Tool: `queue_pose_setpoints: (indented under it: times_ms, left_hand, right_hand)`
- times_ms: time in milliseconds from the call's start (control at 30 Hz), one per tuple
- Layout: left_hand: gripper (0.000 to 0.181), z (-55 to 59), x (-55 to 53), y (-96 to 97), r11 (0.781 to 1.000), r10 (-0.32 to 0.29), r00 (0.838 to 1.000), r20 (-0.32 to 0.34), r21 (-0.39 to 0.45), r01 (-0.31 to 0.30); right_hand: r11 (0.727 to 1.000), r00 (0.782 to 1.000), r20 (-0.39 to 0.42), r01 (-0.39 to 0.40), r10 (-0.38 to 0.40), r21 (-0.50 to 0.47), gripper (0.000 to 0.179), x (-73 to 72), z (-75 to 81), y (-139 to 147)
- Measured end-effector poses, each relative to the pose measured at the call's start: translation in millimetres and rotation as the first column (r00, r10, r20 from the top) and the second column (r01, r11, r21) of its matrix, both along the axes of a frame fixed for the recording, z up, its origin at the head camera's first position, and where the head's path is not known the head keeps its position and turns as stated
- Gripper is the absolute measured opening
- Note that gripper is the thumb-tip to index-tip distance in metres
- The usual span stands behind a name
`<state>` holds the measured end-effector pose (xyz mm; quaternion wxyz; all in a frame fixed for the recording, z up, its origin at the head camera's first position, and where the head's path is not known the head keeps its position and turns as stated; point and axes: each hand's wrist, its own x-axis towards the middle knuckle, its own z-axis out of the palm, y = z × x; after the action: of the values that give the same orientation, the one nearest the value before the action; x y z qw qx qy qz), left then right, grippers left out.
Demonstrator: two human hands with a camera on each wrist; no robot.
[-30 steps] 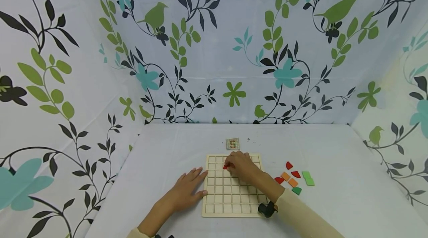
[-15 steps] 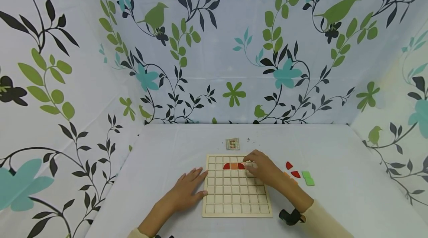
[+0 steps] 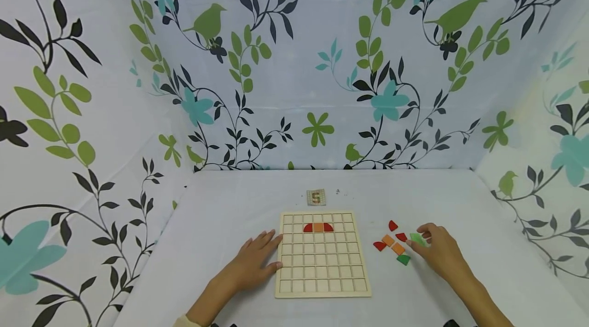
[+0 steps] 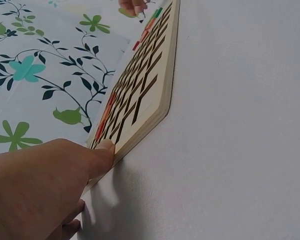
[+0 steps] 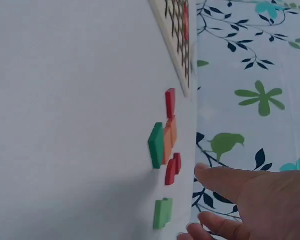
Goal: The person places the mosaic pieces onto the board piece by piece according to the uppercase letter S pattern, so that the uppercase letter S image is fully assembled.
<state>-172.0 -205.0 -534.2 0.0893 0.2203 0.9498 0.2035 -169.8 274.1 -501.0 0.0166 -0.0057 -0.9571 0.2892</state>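
The pale wooden board point(image 3: 323, 260) is gridded, with a red-orange-red row point(image 3: 318, 228) near its far edge. The right hand point(image 3: 440, 251) has left it — now by the light green pieces point(image 3: 417, 238), fingers parted. The board lies on the bench point(image 3: 230, 199), the left hand point(image 3: 255, 259) touching its side, fingers loosely extended.

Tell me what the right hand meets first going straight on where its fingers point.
Most likely the light green pieces on the table, though the height of the right hand is hard to judge, so it might pass above them.
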Motion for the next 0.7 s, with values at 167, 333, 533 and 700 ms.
queue_pose_setpoints:
  times_ms: [167, 333, 533, 700]
  left_hand:
    - [0.071, -1.8, 0.1, -1.2, 1.0, 0.006, 1.0, -0.002, 0.0, -0.006]
    - [0.071, -4.7, -0.7, -2.5, 1.0, 0.006, 1.0, 0.014, -0.006, -0.006]
    - [0.071, -4.6, -1.7, -3.8, 1.0, -0.001, 1.0, 0.005, -0.005, 0.001]
    - [0.071, -3.2, -0.7, -3.2, 1.0, -0.002, 1.0, 0.009, -0.007, 0.002]
  right_hand:
    - [1.0, 0.993, 0.117, 0.029, -0.03, 0.011, 0.047, 2.4, -17.3, 19]
    - [1.0, 0.994, 0.102, 0.028, -0.028, 0.0, 0.04, 4.0, -27.9, 26]
    - [0.999, 0.997, 0.069, 0.025, -0.026, 0.022, 0.048, -1.2, -26.8, 24]
    - [0.999, 0.998, 0.06, -0.006, 0.003, 0.045, 0.037, -4.9, -24.4, 25]
